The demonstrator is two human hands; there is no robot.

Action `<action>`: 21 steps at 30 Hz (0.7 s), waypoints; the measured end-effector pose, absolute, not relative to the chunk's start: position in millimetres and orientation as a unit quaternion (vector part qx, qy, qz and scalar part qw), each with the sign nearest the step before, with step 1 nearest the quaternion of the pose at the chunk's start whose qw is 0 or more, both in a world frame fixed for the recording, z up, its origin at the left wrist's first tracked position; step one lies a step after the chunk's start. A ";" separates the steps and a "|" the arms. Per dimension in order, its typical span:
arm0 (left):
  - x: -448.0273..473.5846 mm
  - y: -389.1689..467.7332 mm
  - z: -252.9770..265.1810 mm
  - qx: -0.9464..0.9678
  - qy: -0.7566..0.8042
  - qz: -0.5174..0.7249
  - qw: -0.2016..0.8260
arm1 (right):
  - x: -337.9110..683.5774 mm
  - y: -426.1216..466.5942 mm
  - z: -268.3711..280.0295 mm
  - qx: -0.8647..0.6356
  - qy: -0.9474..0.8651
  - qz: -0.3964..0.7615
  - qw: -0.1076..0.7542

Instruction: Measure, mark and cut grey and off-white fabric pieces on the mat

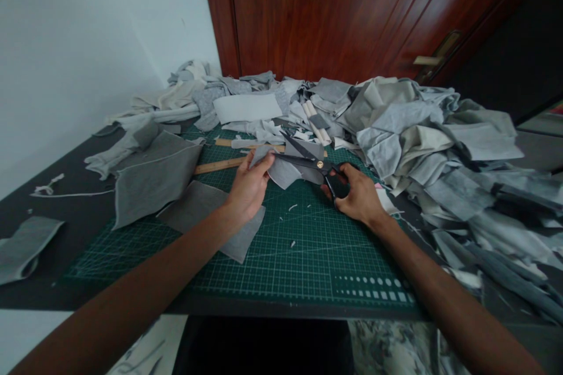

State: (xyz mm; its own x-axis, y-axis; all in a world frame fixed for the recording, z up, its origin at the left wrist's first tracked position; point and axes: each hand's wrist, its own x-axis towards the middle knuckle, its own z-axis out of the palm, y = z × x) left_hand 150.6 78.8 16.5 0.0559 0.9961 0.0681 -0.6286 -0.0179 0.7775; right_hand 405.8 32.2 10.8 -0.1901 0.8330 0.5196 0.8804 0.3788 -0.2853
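Observation:
Above the green cutting mat point(285, 275), my left hand point(248, 190) pinches a small piece of light grey fabric point(285, 173) between thumb and fingers. My right hand point(357, 192) is wrapped round the handles of black scissors point(320, 165). Their blades are spread apart and point left, with the lower blade at the fabric near my left fingertips. Whether that blade touches the cloth I cannot tell. A darker grey fabric piece point(246, 234) lies flat on the mat, partly under my left forearm. Small white snippets point(292, 207) are scattered below the scissors.
Wooden rulers point(220, 165) lie behind my left hand. A large grey cloth point(153, 179) rests at the mat's left. Heaped fabric scraps point(404, 123) line the back and right side. A folded grey piece point(29, 246) lies far left. Behind the table stands a brown wooden door point(316, 17).

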 end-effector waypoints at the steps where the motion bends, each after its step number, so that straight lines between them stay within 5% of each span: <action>1: 150.6 79.4 16.7 0.325 0.268 0.634 0.648 | 405.8 32.3 10.4 -0.555 -0.772 -0.042 0.306; 21: 157.8 71.0 30.9 0.256 0.236 0.609 0.712 | 405.8 34.4 7.6 -0.563 -0.765 -0.042 0.311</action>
